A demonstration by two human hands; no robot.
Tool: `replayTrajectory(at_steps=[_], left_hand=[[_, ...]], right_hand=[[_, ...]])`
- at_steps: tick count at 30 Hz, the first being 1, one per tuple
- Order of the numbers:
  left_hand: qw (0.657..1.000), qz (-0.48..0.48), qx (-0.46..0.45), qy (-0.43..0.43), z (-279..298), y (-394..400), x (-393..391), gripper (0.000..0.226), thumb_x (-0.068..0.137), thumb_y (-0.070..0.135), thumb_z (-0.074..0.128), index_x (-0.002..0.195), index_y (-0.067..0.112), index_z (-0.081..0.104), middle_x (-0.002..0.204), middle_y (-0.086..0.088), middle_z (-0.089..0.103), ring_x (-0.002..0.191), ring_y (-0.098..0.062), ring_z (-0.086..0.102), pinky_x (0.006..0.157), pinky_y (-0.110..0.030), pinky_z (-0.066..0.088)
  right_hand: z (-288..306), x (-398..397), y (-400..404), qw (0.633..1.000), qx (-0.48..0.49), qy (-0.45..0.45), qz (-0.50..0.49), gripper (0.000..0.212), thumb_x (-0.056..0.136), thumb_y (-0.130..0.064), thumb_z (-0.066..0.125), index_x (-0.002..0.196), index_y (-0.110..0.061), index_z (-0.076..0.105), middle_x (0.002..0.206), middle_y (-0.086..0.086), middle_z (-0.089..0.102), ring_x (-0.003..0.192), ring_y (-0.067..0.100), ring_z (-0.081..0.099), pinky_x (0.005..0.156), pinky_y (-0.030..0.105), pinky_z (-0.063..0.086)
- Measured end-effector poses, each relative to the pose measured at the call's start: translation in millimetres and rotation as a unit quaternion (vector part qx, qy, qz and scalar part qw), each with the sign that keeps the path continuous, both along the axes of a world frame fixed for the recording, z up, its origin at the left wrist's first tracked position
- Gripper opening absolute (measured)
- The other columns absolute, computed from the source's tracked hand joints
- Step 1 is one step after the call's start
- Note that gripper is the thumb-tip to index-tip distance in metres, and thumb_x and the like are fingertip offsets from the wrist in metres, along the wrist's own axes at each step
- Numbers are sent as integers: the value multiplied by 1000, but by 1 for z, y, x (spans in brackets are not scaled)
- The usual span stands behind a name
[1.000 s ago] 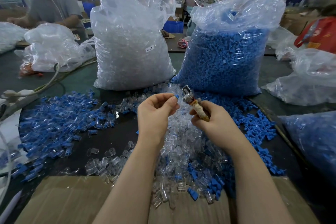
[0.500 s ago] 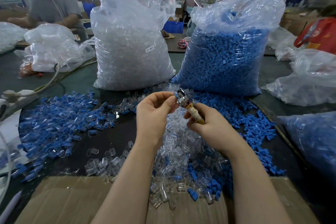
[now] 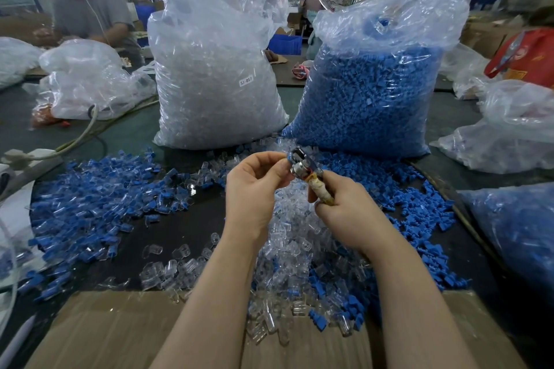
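Head view.
A: Right hand (image 3: 344, 213) fingers wrapped round the taped tool (image 3: 305, 169), at 12 o'clock of the clear-cap pile (image 3: 293, 240). Left hand (image 3: 254, 189) fingers pinch a blue piece (image 3: 288, 156) against the tool's head.
B: Probably seating it. Line it up square, hold the tool steady, then push.

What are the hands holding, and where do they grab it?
The right hand grips a small metal-headed tool by its tape-wrapped handle. The left hand pinches a small blue piece at the tool's head.

One left hand (image 3: 254, 189), one right hand (image 3: 347, 213), one metal tool (image 3: 302, 166), one pinched blue piece (image 3: 289, 156), two tall bags (image 3: 215, 84) (image 3: 368, 99).
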State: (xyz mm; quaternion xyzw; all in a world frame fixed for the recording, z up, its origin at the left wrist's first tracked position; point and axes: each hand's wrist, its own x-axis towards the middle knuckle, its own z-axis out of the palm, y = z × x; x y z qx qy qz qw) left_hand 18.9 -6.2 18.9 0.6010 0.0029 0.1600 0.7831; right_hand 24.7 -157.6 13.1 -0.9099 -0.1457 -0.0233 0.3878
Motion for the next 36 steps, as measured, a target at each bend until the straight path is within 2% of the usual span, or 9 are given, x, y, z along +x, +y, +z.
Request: replayTrajectory(at_steps=[8,13,17,21,24,27,31,33,36], left_hand=[[978,-13,-157,135,0,19,3,7,88,5,65,93,6,69,78,-5,76,70,-12,73,61,-19,57],[879,129,-422,180,-7,72,8,8,96,6,57,100,3,63,75,-8,75,77,-13,75,57,-22,58],[797,221,-542,151,-15,108,0,20,103,6,43,115,2,58,97,-6,71,86,-9,72,50,-20,54],[754,256,-600,74,-15,119,-6,27,105,8,38,124,0,56,100,-8,70,82,-11,71,73,-22,58],[759,251,-599,35,-14,121,-5,28,104,12,44,129,2,51,111,-10,66,103,-15,68,92,-27,55],[846,199,-488,81,-10,118,-3,14,100,16,53,111,8,58,101,-2,69,86,-9,69,85,-20,55],[966,128,-77,211,-9,97,2,9,91,14,66,96,21,68,86,5,74,73,-5,65,64,-20,50],[963,98,138,210,-13,83,2,13,89,14,69,94,26,70,91,6,72,84,-7,65,67,-21,46],[905,53,375,194,-22,66,3,18,90,14,68,96,31,70,93,13,69,85,-1,63,68,-16,44]], right_hand=[[-4,4,-1,999,-14,9,-31,8,85,-20,55,82,-28,53,70,-6,59,62,16,53,54,30,36],[-10,13,-15,981,-82,19,-172,11,90,-29,52,80,-24,50,75,-2,58,66,17,51,53,31,33],[-15,13,-25,957,-136,68,-245,9,87,-26,53,85,-17,51,81,5,56,72,27,52,57,32,33],[-16,11,-27,944,-152,86,-279,11,84,-22,55,90,-13,51,78,4,51,66,23,48,50,30,27],[-15,8,-26,936,-165,91,-297,16,84,-21,56,95,-12,49,79,4,48,70,25,49,50,30,26],[-15,6,-25,930,-191,106,-297,19,85,-23,58,97,-12,47,76,3,44,65,21,44,50,29,27],[-16,7,-22,928,-204,119,-288,17,85,-23,59,90,-15,45,74,2,44,70,24,46,52,30,29],[-15,7,-22,929,-204,123,-283,17,85,-24,59,82,-17,44,75,2,45,70,25,48,53,30,30],[-17,7,-23,929,-205,124,-282,24,87,-23,58,74,-18,38,75,3,48,65,22,47,51,29,28]])
